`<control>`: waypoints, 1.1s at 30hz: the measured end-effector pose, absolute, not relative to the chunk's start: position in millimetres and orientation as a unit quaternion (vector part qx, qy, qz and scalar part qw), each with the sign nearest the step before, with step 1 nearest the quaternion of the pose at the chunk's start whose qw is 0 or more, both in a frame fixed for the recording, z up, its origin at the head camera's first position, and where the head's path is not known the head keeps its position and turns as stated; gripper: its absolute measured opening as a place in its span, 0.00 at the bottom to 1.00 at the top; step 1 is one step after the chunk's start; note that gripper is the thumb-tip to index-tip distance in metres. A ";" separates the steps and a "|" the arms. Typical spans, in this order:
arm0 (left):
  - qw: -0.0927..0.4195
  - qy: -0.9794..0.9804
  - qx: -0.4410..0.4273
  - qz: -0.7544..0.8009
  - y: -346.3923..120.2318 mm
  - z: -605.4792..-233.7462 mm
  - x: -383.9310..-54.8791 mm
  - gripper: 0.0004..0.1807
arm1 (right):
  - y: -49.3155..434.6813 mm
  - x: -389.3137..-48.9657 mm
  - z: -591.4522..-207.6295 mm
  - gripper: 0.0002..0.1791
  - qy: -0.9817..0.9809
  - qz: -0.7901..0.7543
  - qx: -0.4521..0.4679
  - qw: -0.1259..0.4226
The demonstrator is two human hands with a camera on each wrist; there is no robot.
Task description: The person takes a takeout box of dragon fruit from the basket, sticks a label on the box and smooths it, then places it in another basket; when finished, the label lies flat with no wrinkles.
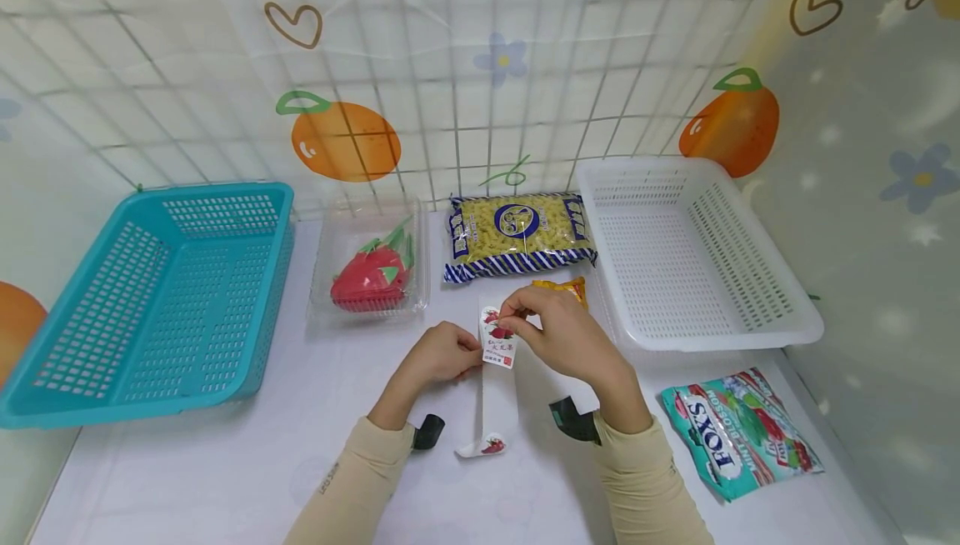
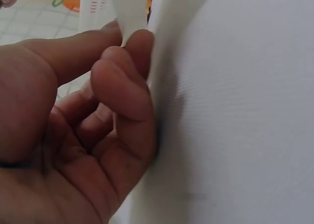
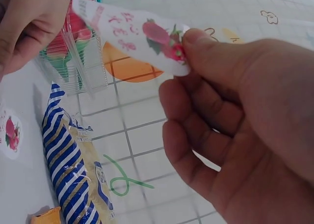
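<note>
My right hand [image 1: 558,335] pinches the top end of a white dragon fruit sticker [image 1: 498,347] between thumb and fingers. In the right wrist view the sticker [image 3: 122,35] stands lifted and bent, its printed side showing. My left hand [image 1: 441,352] is at the sticker's left edge and pinches the white backing strip [image 2: 131,10] between thumb and forefinger. Down the table toward me runs the long backing strip [image 1: 498,402], and its near end curls up with another dragon fruit sticker [image 1: 492,445] on it.
Behind my left hand stands a clear plastic box [image 1: 322,299] with a red dragon fruit [image 1: 369,280]. A pasta bag [image 1: 517,237] lies at the back, a small orange packet [image 1: 576,288] before it. Teal basket [image 1: 273,295] left, white basket [image 1: 765,332] right, FOX'S candy bag [image 1: 738,437] front right.
</note>
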State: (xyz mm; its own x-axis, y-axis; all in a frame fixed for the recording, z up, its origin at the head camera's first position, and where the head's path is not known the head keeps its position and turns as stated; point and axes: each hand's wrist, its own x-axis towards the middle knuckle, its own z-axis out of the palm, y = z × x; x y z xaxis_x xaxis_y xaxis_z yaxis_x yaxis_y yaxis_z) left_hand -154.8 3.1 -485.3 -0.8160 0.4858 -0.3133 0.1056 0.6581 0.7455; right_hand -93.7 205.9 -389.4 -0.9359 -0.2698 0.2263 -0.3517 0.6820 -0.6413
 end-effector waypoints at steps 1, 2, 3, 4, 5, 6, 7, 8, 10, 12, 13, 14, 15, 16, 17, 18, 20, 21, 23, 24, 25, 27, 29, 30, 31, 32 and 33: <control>0.251 0.879 0.172 0.368 2.9 -484.6 -154.4 0.07 | 206.1 -94.1 -389.9 0.03 -0.915 0.360 0.170 0.057; 0.249 0.883 0.175 0.358 2.5 -484.1 -153.9 0.07 | 206.3 -94.5 -390.4 0.03 -0.915 0.361 0.170 0.056; 0.248 0.885 0.177 0.351 2.1 -483.4 -153.6 0.07 | 206.4 -94.8 -390.8 0.03 -0.915 0.361 0.169 0.055; 0.245 0.888 0.179 0.345 1.9 -482.8 -153.2 0.07 | 206.5 -95.1 -391.1 0.03 -0.915 0.362 0.169 0.054; 0.242 0.891 0.179 0.340 1.6 -482.0 -153.0 0.07 | 206.5 -95.3 -391.4 0.03 -0.915 0.363 0.169 0.052; 0.238 0.893 0.178 0.337 1.4 -481.0 -152.9 0.07 | 206.5 -95.6 -391.6 0.02 -0.915 0.364 0.168 0.051; 0.234 0.896 0.178 0.334 1.2 -479.8 -152.9 0.06 | 206.5 -95.7 -391.8 0.02 -0.915 0.363 0.167 0.050; 0.229 0.898 0.178 0.332 1.0 -478.3 -152.8 0.06 | 206.6 -95.9 -392.0 0.02 -0.916 0.362 0.167 0.049; 0.220 0.901 0.177 0.329 0.5 -475.2 -152.7 0.06 | 206.5 -96.3 -392.4 0.02 -0.916 0.361 0.167 0.049; 0.215 0.903 0.175 0.329 -0.5 -471.9 -152.6 0.07 | 206.5 -96.7 -392.8 0.02 -0.917 0.358 0.168 0.050; 0.214 0.903 0.174 0.330 -1.0 -470.2 -152.4 0.07 | 206.4 -96.8 -393.1 0.02 -0.918 0.357 0.168 0.049; 0.214 0.903 0.171 0.331 -1.6 -468.7 -152.1 0.07 | 206.4 -96.9 -393.3 0.02 -0.918 0.357 0.169 0.048; 0.214 0.903 0.170 0.332 -2.1 -467.3 -152.0 0.08 | 206.3 -97.0 -393.6 0.03 -0.918 0.356 0.169 0.047; 0.212 0.903 0.170 0.334 -2.8 -466.2 -152.0 0.08 | 206.1 -97.0 -393.8 0.03 -0.918 0.357 0.169 0.046; 0.211 0.902 0.169 0.336 -3.4 -465.1 -152.0 0.09 | 206.0 -97.2 -393.9 0.03 -0.918 0.357 0.169 0.045; 0.211 0.902 0.169 0.337 -4.0 -463.5 -151.9 0.09 | 205.9 -97.3 -394.0 0.03 -0.918 0.356 0.169 0.044; 0.210 0.900 0.173 0.341 -4.8 -459.2 -151.7 0.09 | 205.7 -97.3 -393.8 0.02 -0.918 0.356 0.167 0.041; 0.209 0.898 0.178 0.343 -5.4 -456.8 -151.7 0.09 | 205.6 -97.2 -393.5 0.02 -0.919 0.356 0.165 0.037; 0.213 0.892 0.188 0.352 -6.9 -450.6 -151.3 0.08 | 205.4 -97.2 -393.2 0.02 -0.920 0.355 0.163 0.030; 0.215 0.886 0.194 0.363 -8.0 -447.7 -151.4 0.08 | 205.3 -97.2 -393.0 0.02 -0.921 0.354 0.162 0.027; 0.217 0.879 0.198 0.376 -9.2 -444.8 -151.5 0.08 | 205.2 -97.1 -393.0 0.03 -0.921 0.354 0.162 0.024; 0.216 0.864 0.203 0.408 -12.2 -439.0 -151.2 0.08 | 205.2 -97.3 -393.3 0.03 -0.920 0.355 0.163 0.023; 0.212 0.845 0.209 0.444 -15.1 -434.0 -150.8 0.09 | 205.2 -97.7 -393.8 0.03 -0.918 0.358 0.166 0.027; 0.208 0.837 0.211 0.460 -16.3 -431.0 -150.1 0.10 | 205.2 -97.8 -393.9 0.04 -0.918 0.359 0.168 0.028; 0.204 0.830 0.214 0.473 -17.2 -428.0 -149.1 0.10 | 205.3 -97.9 -394.1 0.04 -0.917 0.361 0.169 0.028; 0.202 0.822 0.219 0.484 -17.9 -425.3 -148.2 0.09 | 205.2 -98.0 -394.2 0.03 -0.916 0.362 0.170 0.028; 0.200 0.817 0.224 0.493 -18.3 -423.1 -147.3 0.09 | 205.1 -98.0 -394.3 0.03 -0.916 0.362 0.170 0.028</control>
